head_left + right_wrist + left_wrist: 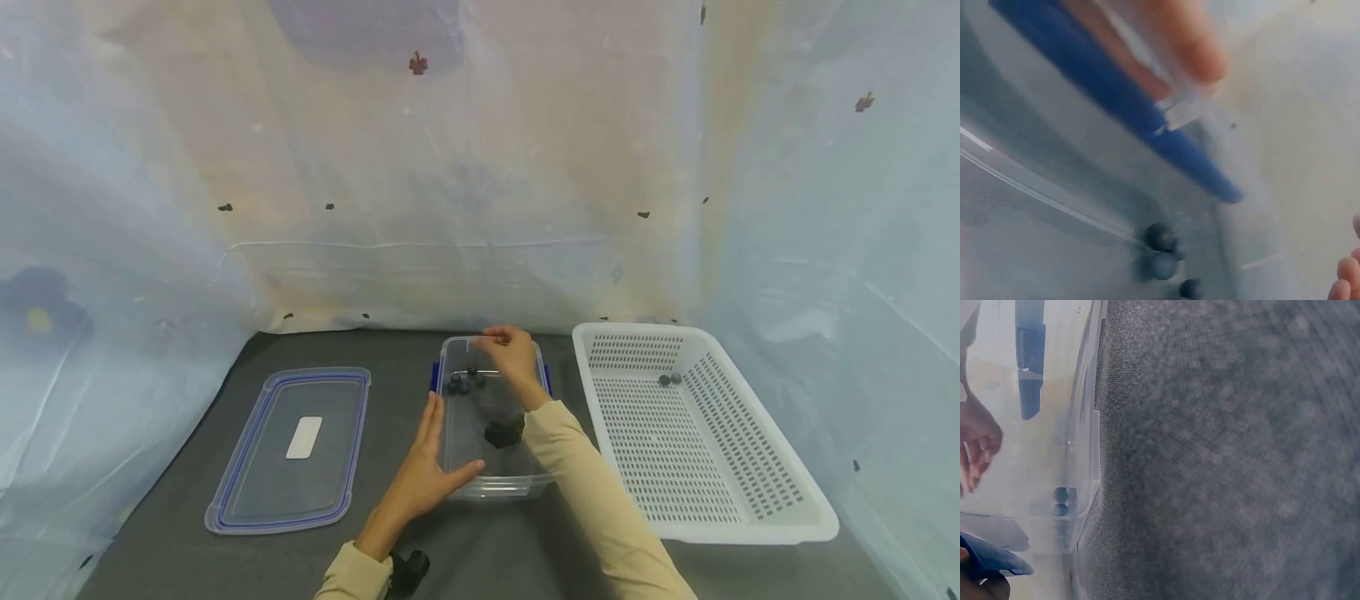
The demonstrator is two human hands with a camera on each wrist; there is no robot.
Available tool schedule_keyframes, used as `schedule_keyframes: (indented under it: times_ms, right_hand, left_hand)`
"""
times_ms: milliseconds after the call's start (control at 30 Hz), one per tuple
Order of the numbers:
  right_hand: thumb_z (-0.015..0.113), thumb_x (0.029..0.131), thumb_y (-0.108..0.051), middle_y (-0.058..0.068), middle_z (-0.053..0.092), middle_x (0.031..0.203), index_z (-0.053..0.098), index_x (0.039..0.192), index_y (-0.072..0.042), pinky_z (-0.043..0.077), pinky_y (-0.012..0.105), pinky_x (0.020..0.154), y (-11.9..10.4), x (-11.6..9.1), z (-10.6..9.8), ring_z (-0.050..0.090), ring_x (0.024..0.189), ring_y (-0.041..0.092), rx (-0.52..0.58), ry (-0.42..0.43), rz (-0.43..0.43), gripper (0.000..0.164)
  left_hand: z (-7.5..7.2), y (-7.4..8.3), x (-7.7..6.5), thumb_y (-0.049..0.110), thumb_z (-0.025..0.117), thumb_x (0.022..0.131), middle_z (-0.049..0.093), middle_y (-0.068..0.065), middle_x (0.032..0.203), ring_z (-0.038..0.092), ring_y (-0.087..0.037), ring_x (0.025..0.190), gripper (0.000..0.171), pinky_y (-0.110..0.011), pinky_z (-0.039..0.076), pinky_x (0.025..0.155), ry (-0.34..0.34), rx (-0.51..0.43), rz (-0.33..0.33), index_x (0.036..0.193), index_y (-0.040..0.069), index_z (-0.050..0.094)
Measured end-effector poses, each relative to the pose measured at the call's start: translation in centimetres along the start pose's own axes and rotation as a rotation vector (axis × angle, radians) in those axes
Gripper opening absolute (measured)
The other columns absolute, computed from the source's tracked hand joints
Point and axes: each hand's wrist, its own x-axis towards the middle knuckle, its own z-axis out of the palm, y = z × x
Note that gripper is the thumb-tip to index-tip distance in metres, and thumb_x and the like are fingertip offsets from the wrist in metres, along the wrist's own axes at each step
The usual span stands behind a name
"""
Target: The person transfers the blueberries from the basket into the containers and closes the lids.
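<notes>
A clear plastic container (480, 483) with blue side latches stands in the middle of the table. Several blueberries (463, 387) lie in its far left corner; the right wrist view shows some blueberries (1163, 265) up close. My left hand (422, 479) rests along the container's left side, fingers extended by the blue latch (1116, 103) and thumb spread toward the near rim. Over the container's far end hovers my right hand (512, 358), fingers bent loosely downward; I see nothing between them. The left wrist view catches the right hand (979, 440) too.
To the right is a white perforated basket (757, 533) with two blueberries (670, 379) at its far end. A clear lid (300, 492) with a blue seal and a white label (304, 437) lies left. A patterned sheet (480, 167) hangs behind and at both sides.
</notes>
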Motion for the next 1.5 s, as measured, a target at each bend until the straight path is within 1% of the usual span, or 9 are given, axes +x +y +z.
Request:
schedule_keyframes:
  times_ms: [133,367,500,633,833,1100,1200,1333,1500]
  right_hand:
    - [0.078,0.083,-0.021,0.004,0.065,0.082,0.073,0.098,-0.005,0.049,0.034,0.07,-1.0,0.0,-1.0,0.062,0.08,0.022,0.033,-0.011,-0.042,0.022]
    - [0.074,0.087,-0.022,0.005,0.068,0.086,0.073,0.1,-0.007,0.051,0.032,0.066,-2.7,-0.6,-3.1,0.063,0.079,0.02,0.001,-0.014,-0.167,0.02]
    - [0.071,0.09,-0.022,0.008,0.067,0.091,0.071,0.104,-0.006,0.051,0.034,0.067,-3.4,-0.8,-4.7,0.062,0.081,0.022,0.024,-0.025,-0.212,0.022]
    - [0.07,0.091,-0.024,0.009,0.068,0.095,0.071,0.105,-0.005,0.049,0.032,0.068,-3.7,-0.7,-6.4,0.061,0.083,0.021,0.034,0.009,-0.226,0.023]
    - [0.07,0.09,-0.025,0.008,0.067,0.096,0.072,0.104,-0.004,0.044,0.028,0.063,-4.2,-0.4,-8.9,0.058,0.081,0.017,0.05,0.098,-0.202,0.025]
    - [0.072,0.088,-0.019,0.002,0.066,0.095,0.07,0.108,-0.002,0.043,0.027,0.066,-3.8,0.4,-12.9,0.057,0.085,0.013,0.087,0.182,-0.196,0.027]
    - [0.073,0.087,-0.017,-0.003,0.065,0.091,0.07,0.11,-0.002,0.042,0.026,0.065,-3.3,0.8,-14.5,0.057,0.083,0.012,0.1,0.236,-0.158,0.027]
    - [0.073,0.087,-0.018,-0.008,0.063,0.088,0.069,0.112,-0.002,0.042,0.024,0.069,-2.3,1.2,-16.5,0.055,0.084,0.009,0.117,0.317,-0.09,0.03]
    - [0.073,0.087,-0.023,-0.008,0.062,0.089,0.07,0.11,-0.005,0.041,0.025,0.072,-0.7,1.5,-18.6,0.054,0.084,0.008,0.096,0.42,-0.011,0.029]
  left_hand:
    - [-0.1,0.1,0.0,0.048,0.075,0.081,-0.005,-0.013,0.161,0.009,-0.038,0.142,0.112,-0.063,0.025,0.105,0.009,0.003,-0.002,0.156,0.005,0.004]
    - [-0.1,0.2,0.0,0.05,0.074,0.081,-0.006,-0.013,0.161,0.008,-0.038,0.143,0.113,-0.063,0.024,0.105,-0.002,0.007,-0.015,0.156,0.005,0.003]
    - [-0.2,0.2,0.0,0.051,0.074,0.081,-0.005,-0.012,0.161,0.009,-0.038,0.143,0.113,-0.064,0.025,0.104,0.0,0.017,-0.024,0.156,0.006,0.003]
    - [-0.3,0.2,0.0,0.05,0.075,0.08,-0.005,-0.012,0.161,0.01,-0.038,0.143,0.113,-0.064,0.024,0.104,0.007,0.021,-0.03,0.156,0.006,0.004]
    - [-0.4,0.0,-0.1,0.049,0.075,0.08,-0.005,-0.011,0.161,0.009,-0.037,0.143,0.112,-0.063,0.024,0.105,0.012,0.025,-0.027,0.156,0.005,0.005]
    - [-0.5,0.0,0.1,0.049,0.075,0.08,-0.003,-0.012,0.161,0.011,-0.035,0.143,0.111,-0.062,0.026,0.104,0.019,0.03,-0.016,0.156,0.006,0.006]
    - [-0.5,0.0,0.1,0.049,0.075,0.08,-0.004,-0.01,0.162,0.011,-0.035,0.143,0.111,-0.062,0.026,0.104,0.013,0.025,-0.026,0.156,0.007,0.006]
    - [-0.5,0.1,0.0,0.049,0.075,0.08,-0.006,-0.006,0.162,0.01,-0.034,0.143,0.112,-0.061,0.027,0.105,0.0,0.012,-0.045,0.156,0.009,0.004]
    - [-0.6,0.2,-0.1,0.049,0.075,0.081,-0.008,-0.004,0.161,0.008,-0.034,0.143,0.112,-0.06,0.027,0.105,-0.013,-0.003,-0.055,0.156,0.009,0.002]
